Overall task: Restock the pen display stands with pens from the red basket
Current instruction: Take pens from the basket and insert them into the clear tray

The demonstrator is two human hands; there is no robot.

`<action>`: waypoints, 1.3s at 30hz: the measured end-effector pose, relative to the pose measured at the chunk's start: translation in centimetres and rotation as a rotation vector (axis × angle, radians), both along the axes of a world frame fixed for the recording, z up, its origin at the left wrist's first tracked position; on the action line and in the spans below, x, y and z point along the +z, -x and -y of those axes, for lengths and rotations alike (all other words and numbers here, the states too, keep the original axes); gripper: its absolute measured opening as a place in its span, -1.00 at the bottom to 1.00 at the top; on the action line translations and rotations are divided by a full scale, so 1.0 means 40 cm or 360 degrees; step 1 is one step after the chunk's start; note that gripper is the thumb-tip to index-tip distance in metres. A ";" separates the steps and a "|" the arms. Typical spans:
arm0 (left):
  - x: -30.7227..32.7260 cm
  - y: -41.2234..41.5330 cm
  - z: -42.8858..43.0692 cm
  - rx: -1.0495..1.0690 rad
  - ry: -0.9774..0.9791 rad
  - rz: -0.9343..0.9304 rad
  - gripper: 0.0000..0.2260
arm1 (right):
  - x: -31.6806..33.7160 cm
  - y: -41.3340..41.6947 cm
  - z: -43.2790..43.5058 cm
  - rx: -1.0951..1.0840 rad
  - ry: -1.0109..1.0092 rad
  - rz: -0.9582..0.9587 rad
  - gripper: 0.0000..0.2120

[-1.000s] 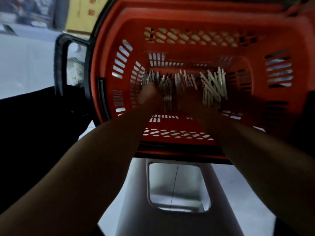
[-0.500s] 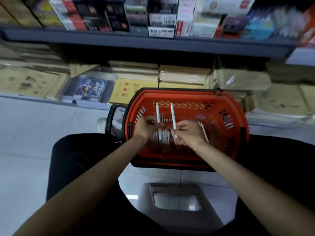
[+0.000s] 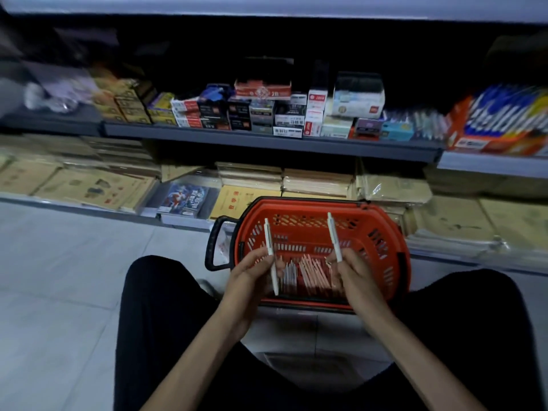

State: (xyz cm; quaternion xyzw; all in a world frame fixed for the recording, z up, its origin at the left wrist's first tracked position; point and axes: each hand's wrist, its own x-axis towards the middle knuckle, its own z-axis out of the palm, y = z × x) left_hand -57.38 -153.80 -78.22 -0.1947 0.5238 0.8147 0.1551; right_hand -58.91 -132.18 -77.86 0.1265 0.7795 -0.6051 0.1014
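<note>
left hand (image 3: 252,272) grip closed around one white pen (image 3: 271,256), near upright, right hand (image 3: 353,272) grip pinched on a second white pen (image 3: 334,237), tilted left, both over red basket (image 3: 394,250) on floor, loose pens (image 3: 308,275) in basket bottom

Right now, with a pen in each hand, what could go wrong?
1. Each white pen, the left one and the right one, is pinched only near its lower end, so either could slip and drop onto the floor beside the red basket.
2. No pen display stand is visible among the shelf boxes, so the person may have to stand up and carry the pens, with both hands full.
</note>
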 end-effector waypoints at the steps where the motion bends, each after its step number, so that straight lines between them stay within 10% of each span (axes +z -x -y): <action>1: 0.002 -0.002 -0.006 0.0021 -0.0046 0.0024 -0.88 | -0.003 0.000 0.005 -0.0008 -0.0034 0.0020 -0.85; 27: 0.015 -0.035 0.040 0.0173 -0.0001 0.0036 -0.76 | 0.013 -0.025 0.105 0.0124 0.0296 0.0326 -0.85; 39: 0.271 0.089 0.138 0.0189 -0.0160 -0.0295 -0.76 | 0.413 0.180 0.285 0.0410 0.0094 -0.0462 -0.83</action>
